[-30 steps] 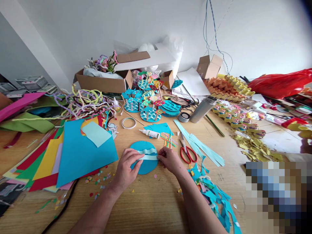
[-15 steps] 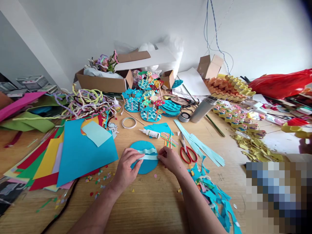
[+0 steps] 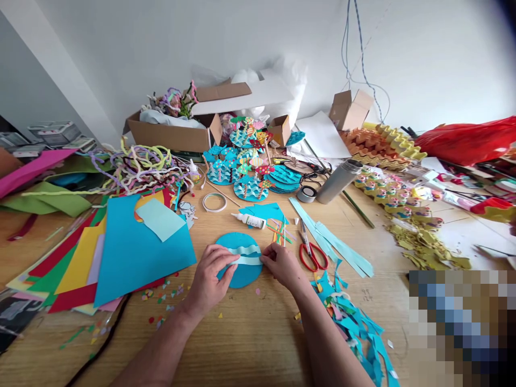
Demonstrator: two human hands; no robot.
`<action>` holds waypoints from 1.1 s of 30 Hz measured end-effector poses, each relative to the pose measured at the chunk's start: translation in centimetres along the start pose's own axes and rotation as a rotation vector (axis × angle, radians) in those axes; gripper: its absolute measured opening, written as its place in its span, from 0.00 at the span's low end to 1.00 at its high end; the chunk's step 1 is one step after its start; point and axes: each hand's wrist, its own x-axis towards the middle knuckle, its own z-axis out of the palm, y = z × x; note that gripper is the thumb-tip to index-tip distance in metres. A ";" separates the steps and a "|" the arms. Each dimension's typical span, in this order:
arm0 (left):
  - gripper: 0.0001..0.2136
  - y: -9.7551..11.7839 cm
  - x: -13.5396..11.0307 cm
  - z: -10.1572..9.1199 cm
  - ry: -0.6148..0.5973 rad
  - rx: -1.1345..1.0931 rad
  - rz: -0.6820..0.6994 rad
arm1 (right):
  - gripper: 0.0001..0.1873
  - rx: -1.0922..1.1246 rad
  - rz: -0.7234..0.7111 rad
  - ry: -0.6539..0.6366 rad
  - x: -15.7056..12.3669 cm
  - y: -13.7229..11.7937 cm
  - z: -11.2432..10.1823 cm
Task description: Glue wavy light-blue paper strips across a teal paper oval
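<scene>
While both of our hands rest on the wooden table (image 3: 250,333), they work on a blue paper disc (image 3: 242,274) that lies flat in front of us. Our left hand (image 3: 209,279) presses on the left side of the disc, with the thumb and fingers pinching the left end of a pale wavy strip (image 3: 246,250) and the lighter band under it. Our right hand (image 3: 282,264) pinches the right end of the same strip at the right edge of the disc. So both hands are closed on the strip, not loose.

Just beside our right hand lie red scissors (image 3: 311,257), and beyond the disc there is a small glue bottle (image 3: 250,220) on its side. Near it we see a roll of tape (image 3: 214,202). To the left a large blue sheet (image 3: 133,252) lies on a stack of coloured paper. Blue paper scraps (image 3: 355,322) are spread along our right forearm. Farther back stand finished blue discs with fish (image 3: 250,172), a metal flask (image 3: 336,180) on its side, and a cardboard box (image 3: 173,134).
</scene>
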 end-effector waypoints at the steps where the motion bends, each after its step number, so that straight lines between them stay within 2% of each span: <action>1: 0.10 0.0 0.0 0.0 0.000 -0.001 0.000 | 0.01 -0.006 0.002 0.002 0.0 0.0 0.0; 24: 0.11 0.1 0.1 -0.1 -0.006 0.010 -0.002 | 0.04 -0.028 0.026 0.014 0.0 -0.2 0.0; 29: 0.11 0.2 0.1 0.0 -0.001 0.007 0.002 | 0.08 -0.017 0.023 0.003 -0.1 -0.3 -0.2; 33: 0.11 0.3 0.2 0.0 -0.003 0.001 0.006 | 0.06 -0.049 0.039 0.006 -0.2 -0.6 -0.1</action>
